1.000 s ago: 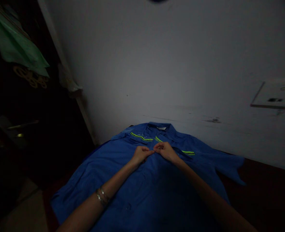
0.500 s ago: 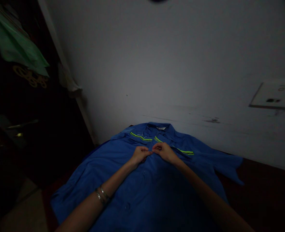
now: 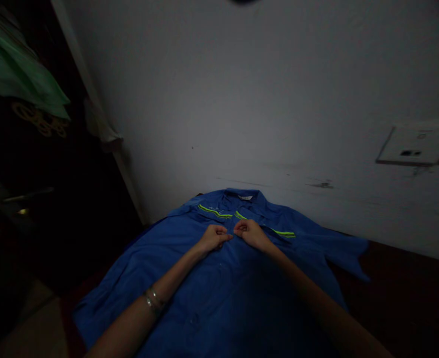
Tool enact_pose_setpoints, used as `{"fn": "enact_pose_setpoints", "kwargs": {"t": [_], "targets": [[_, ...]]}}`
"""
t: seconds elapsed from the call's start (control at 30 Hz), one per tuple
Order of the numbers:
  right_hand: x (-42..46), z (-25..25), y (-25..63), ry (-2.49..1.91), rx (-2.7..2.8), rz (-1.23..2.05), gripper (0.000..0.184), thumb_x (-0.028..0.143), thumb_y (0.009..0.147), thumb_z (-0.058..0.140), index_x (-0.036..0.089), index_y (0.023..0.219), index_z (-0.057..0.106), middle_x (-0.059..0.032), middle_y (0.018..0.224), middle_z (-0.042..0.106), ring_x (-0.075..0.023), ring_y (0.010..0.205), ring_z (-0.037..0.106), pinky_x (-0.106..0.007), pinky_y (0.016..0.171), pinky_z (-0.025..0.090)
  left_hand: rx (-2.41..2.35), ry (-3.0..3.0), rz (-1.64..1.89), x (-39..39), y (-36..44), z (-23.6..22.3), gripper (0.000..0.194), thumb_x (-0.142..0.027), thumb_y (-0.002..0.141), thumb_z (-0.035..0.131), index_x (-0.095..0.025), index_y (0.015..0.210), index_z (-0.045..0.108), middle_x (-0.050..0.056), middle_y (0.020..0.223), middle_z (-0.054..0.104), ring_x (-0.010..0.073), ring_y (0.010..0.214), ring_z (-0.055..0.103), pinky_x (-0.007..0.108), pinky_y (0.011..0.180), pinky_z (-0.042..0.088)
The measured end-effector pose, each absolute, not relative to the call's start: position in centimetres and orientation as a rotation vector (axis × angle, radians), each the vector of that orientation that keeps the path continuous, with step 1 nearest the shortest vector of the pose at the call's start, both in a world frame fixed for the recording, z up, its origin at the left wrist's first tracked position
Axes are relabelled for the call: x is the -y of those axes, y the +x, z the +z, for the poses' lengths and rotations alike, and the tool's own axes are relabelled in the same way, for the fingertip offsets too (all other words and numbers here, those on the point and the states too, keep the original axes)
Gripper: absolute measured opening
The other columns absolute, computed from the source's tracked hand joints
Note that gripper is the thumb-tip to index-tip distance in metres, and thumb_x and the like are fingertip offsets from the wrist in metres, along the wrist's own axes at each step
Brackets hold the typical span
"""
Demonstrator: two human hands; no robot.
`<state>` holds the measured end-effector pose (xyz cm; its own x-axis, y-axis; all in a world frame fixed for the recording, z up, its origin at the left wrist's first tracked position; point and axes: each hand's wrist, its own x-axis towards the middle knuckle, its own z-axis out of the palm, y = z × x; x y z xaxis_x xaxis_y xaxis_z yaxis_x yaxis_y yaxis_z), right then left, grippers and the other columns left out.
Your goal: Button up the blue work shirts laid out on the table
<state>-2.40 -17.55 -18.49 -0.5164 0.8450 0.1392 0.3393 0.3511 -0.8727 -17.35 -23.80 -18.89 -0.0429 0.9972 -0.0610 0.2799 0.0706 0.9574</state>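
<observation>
A blue short-sleeved shirt [image 3: 155,258] lies spread out, front side up, its collar [image 3: 258,195] towards the wall. Yellow-green strips cross its chest on both sides. At the front opening below the chest strips, my left hand [image 3: 213,238] is closed, thumb and fingers pinching the shirt's edge. Just to the right, my right hand [image 3: 252,233] is closed in a pinch on the other side of the opening. A small gap separates the fingertips. Whatever small part lies between them is too dark to make out. Buttons show faintly lower on the shirt front.
A pale wall [image 3: 219,99] rises right behind the shirt, with a socket plate [image 3: 413,144] at the right. The dark red surface [image 3: 398,278] shows beside the sleeve. On the left stand a dark door with a handle [image 3: 25,195] and a hanging green cloth [image 3: 25,74].
My fingertips, which met at the shirt's opening, are now slightly apart. The shirt lies as before; the whole view has shifted a little.
</observation>
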Motion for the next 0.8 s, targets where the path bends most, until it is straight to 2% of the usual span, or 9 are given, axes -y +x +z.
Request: {"fn": "enact_pose_setpoints", "kwargs": {"t": [0.4, 0.8], "targets": [[18.9, -17.6, -2.4, -0.989, 2.182, 0.688, 0.013, 0.010, 0.069, 0.049, 0.013, 0.071, 0.061, -0.0042, 0.067, 0.062, -0.0124, 0.061, 0.055, -0.021, 0.058, 0.040, -1.467, 1.347, 1.016, 23.8, -17.4, -18.3, 0.024, -0.032, 0.060, 0.066, -0.013, 0.065, 0.052, -0.008, 0.040, 0.043, 0.0035, 0.031, 0.034, 0.016, 0.034, 0.022], [19.0, -17.0, -2.2, -0.847, 2.302, 0.523, 0.017, 0.011, 0.071, 0.050, 0.016, 0.073, 0.066, -0.0053, 0.075, 0.064, -0.0159, 0.073, 0.056, -0.025, 0.068, 0.040, -1.444, 1.364, 1.075, 24.1, -17.5, -17.8, 0.034, -0.043, 0.058, 0.066, -0.012, 0.069, 0.056, -0.007, 0.041, 0.044, 0.0044, 0.033, 0.036, 0.016, 0.034, 0.023]]}}
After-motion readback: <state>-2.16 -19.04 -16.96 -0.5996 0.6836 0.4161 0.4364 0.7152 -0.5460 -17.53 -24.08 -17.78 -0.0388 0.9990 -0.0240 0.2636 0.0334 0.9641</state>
